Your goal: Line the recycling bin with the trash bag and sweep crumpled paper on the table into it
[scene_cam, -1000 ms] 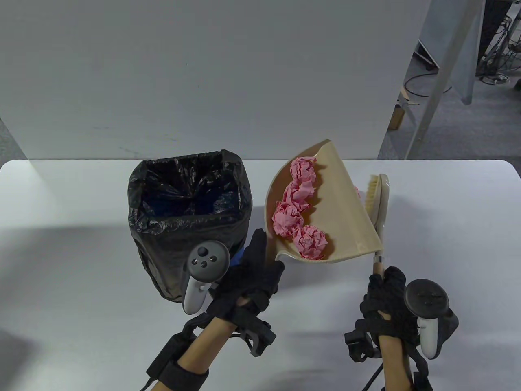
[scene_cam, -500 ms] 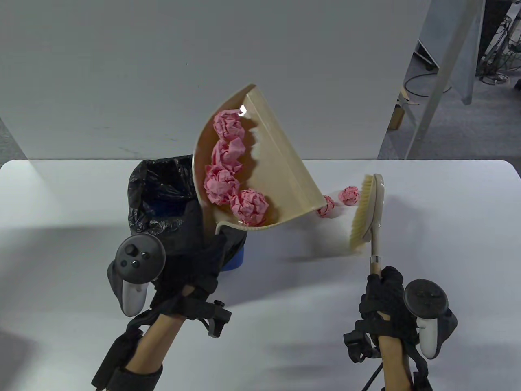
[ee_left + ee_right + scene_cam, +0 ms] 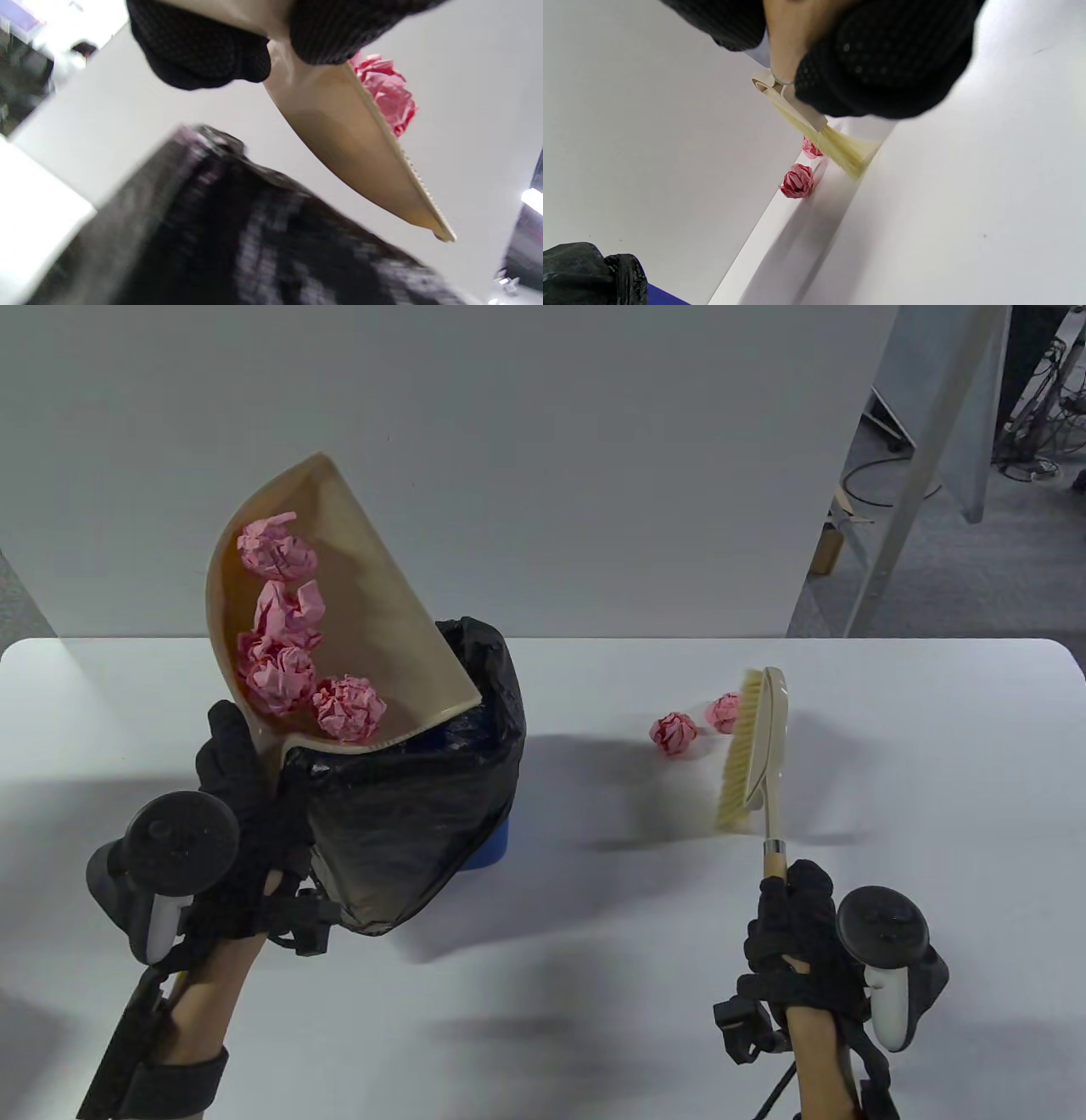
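My left hand (image 3: pixel 242 806) grips the handle of a beige dustpan (image 3: pixel 373 619), tilted above the left side of the blue recycling bin lined with a black trash bag (image 3: pixel 424 806). Several pink crumpled paper balls (image 3: pixel 284 615) lie inside the pan. In the left wrist view the dustpan (image 3: pixel 356 161) slants over the blurred black bag (image 3: pixel 237 245), a pink ball (image 3: pixel 388 95) showing past its edge. My right hand (image 3: pixel 802 937) holds the wooden handle of a brush (image 3: pixel 751 751). Two pink balls (image 3: pixel 674 731) (image 3: pixel 724 712) lie on the table left of its bristles, also the nearer ball (image 3: pixel 797 181) in the right wrist view.
The white table (image 3: pixel 891 814) backs onto a grey wall panel (image 3: pixel 509 458). Behind its right corner are a metal frame leg (image 3: pixel 916 475) and cables on the floor.
My left hand swung the loaded dustpan up and left, from right of the bin to over its left rim. Two paper balls came into view on the table. The brush barely shifted.
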Tool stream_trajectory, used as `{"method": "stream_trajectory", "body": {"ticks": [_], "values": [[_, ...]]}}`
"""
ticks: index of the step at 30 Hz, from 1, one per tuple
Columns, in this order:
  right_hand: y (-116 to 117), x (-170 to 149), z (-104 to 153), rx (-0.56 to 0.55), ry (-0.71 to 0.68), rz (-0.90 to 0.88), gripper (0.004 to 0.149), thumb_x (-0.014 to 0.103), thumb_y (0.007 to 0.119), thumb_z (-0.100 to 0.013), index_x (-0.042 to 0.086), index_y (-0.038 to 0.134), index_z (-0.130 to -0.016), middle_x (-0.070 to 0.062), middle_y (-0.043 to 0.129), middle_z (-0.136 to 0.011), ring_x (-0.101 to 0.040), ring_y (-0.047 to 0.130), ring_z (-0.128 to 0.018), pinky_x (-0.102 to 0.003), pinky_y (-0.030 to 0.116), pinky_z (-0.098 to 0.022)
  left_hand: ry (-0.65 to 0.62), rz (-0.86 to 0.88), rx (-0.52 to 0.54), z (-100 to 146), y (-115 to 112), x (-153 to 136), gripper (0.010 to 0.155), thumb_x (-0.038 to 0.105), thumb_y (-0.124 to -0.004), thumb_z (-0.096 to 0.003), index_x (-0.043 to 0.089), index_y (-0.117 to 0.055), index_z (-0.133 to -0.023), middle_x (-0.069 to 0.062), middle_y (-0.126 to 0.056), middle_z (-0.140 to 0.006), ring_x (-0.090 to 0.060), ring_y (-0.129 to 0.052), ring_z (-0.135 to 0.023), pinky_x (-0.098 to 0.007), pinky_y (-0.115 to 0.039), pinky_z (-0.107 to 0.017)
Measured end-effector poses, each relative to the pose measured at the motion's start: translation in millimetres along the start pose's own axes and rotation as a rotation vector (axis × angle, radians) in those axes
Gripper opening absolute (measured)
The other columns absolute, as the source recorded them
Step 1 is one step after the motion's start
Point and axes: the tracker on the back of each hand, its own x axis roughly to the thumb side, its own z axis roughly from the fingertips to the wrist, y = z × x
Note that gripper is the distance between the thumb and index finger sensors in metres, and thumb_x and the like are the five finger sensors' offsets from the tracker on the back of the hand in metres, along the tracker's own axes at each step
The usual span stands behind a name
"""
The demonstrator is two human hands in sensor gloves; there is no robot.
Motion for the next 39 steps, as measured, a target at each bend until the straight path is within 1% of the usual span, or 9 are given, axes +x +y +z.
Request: {"method": "stream_trajectory", "body": {"ticks": [10, 14, 19, 22, 25, 28, 30, 32, 39], "values": [[0, 0, 0, -0.002, 0.006, -0.010, 0.060, 0.030, 0.057, -0.064, -0.006, 0.033, -0.106, -0.029, 0.063, -0.094, -0.030, 0.092, -0.053, -0.030, 0.094, -0.027, -0.062, -0.340, 0.078, -3, -4, -9, 0.080, 0.025, -0.078, -0.0572, 0.010, -0.026, -0.116, -0.019, -0.047, -0.116, -0.034, -0.081, -0.092, -0.045, -0.087, -0.053], [0, 0, 0, 0.001, 0.004, -0.009, 0.060, 0.030, 0.057, -0.064, -0.006, 0.033, -0.106, -0.030, 0.063, -0.094, -0.030, 0.092, -0.054, -0.030, 0.094, -0.027, -0.111, -0.462, 0.149, 0, -2, -5, 0.080, 0.025, -0.079, -0.0567, 0.013, -0.028, -0.116, -0.017, -0.048, -0.117, -0.033, -0.081, -0.092, -0.045, -0.087, -0.055], [0, 0, 0, 0.000, 0.004, -0.012, 0.060, 0.030, 0.057, -0.064, -0.006, 0.033, -0.106, -0.030, 0.063, -0.094, -0.030, 0.092, -0.053, -0.031, 0.094, -0.026, -0.113, -0.510, 0.244, 4, 4, 4, 0.079, 0.025, -0.080, -0.0564, 0.014, -0.029, -0.117, -0.017, -0.048, -0.117, -0.033, -0.081, -0.093, -0.046, -0.086, -0.056], [0, 0, 0, 0.000, 0.004, -0.014, 0.060, 0.030, 0.057, -0.064, -0.006, 0.033, -0.106, -0.030, 0.063, -0.094, -0.030, 0.092, -0.054, -0.031, 0.094, -0.026, -0.078, -0.427, 0.279, 6, 9, 7, 0.079, 0.025, -0.079, -0.0563, 0.011, -0.029, -0.116, -0.019, -0.048, -0.116, -0.034, -0.080, -0.092, -0.046, -0.086, -0.056], [0, 0, 0, 0.000, 0.004, -0.013, 0.060, 0.030, 0.057, -0.064, -0.006, 0.033, -0.106, -0.030, 0.063, -0.094, -0.031, 0.092, -0.053, -0.031, 0.094, -0.026, -0.033, -0.192, 0.269, 12, 13, 13, 0.080, 0.025, -0.078, -0.0567, 0.009, -0.027, -0.116, -0.021, -0.047, -0.115, -0.034, -0.080, -0.092, -0.045, -0.086, -0.056], [0, 0, -1, -0.004, 0.000, -0.014, 0.060, 0.030, 0.057, -0.064, -0.006, 0.033, -0.106, -0.030, 0.063, -0.094, -0.031, 0.092, -0.053, -0.031, 0.094, -0.026, -0.025, 0.110, 0.181, 18, 8, 23, 0.080, 0.026, -0.077, -0.0574, 0.008, -0.026, -0.116, -0.022, -0.046, -0.115, -0.034, -0.080, -0.092, -0.044, -0.086, -0.056], [0, -1, -1, -0.011, -0.003, -0.024, 0.060, 0.030, 0.057, -0.064, -0.005, 0.034, -0.106, -0.030, 0.063, -0.094, -0.031, 0.092, -0.053, -0.031, 0.093, -0.026, -0.052, 0.349, 0.065, 23, -3, 36, 0.080, 0.027, -0.076, -0.0583, 0.008, -0.024, -0.116, -0.021, -0.045, -0.116, -0.033, -0.079, -0.092, -0.043, -0.086, -0.056], [-1, -1, -1, -0.016, -0.004, -0.032, 0.060, 0.030, 0.057, -0.064, -0.005, 0.034, -0.106, -0.030, 0.063, -0.094, -0.031, 0.092, -0.053, -0.031, 0.093, -0.026, -0.094, 0.486, -0.032, 27, -18, 51, 0.080, 0.028, -0.075, -0.0589, 0.008, -0.023, -0.116, -0.021, -0.045, -0.116, -0.032, -0.079, -0.093, -0.042, -0.087, -0.057], [-2, -1, -1, -0.033, -0.012, -0.067, 0.060, 0.030, 0.057, -0.064, -0.005, 0.034, -0.106, -0.030, 0.063, -0.094, -0.031, 0.092, -0.054, -0.032, 0.093, -0.026, -0.245, 0.616, -0.223, 47, -77, 110, 0.079, 0.030, -0.074, -0.0593, 0.008, -0.023, -0.116, -0.020, -0.045, -0.117, -0.031, -0.080, -0.093, -0.040, -0.088, -0.057]]}}
